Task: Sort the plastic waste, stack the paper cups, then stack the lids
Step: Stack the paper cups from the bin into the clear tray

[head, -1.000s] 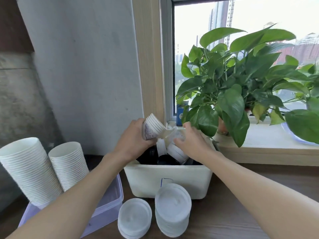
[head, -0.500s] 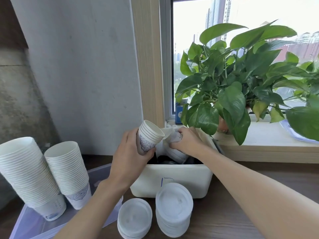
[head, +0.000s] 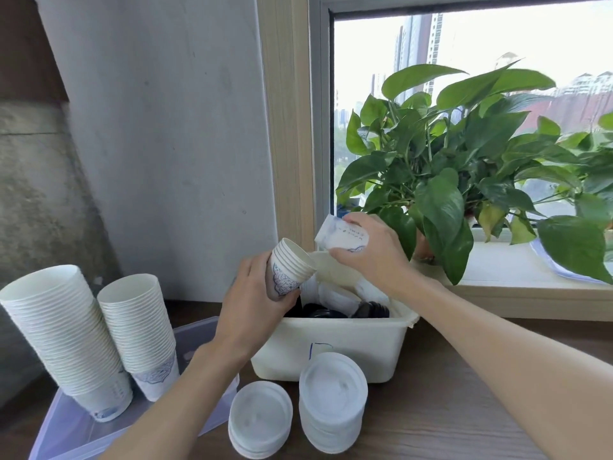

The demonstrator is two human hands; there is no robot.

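My left hand (head: 250, 302) grips a short stack of white paper cups with a blue pattern (head: 288, 273), tilted with the mouths up and to the right. My right hand (head: 373, 252) holds a single paper cup (head: 341, 234) on its side just above and right of that stack, over the white bin (head: 331, 353). More white cups and black lids (head: 370, 309) lie inside the bin. Two stacks of white lids (head: 332, 398) (head: 260, 423) stand in front of the bin.
Two tall cup stacks (head: 63, 330) (head: 141, 333) lean in a clear plastic tray (head: 69, 429) at the left. A leafy potted plant (head: 464, 180) fills the windowsill at the right. The wooden table (head: 447, 419) runs along the front; a grey wall stands behind.
My right hand has lifted a single cup out of the bin to just above the stack. My left hand has tipped its stack more upright. The view has tilted upward.
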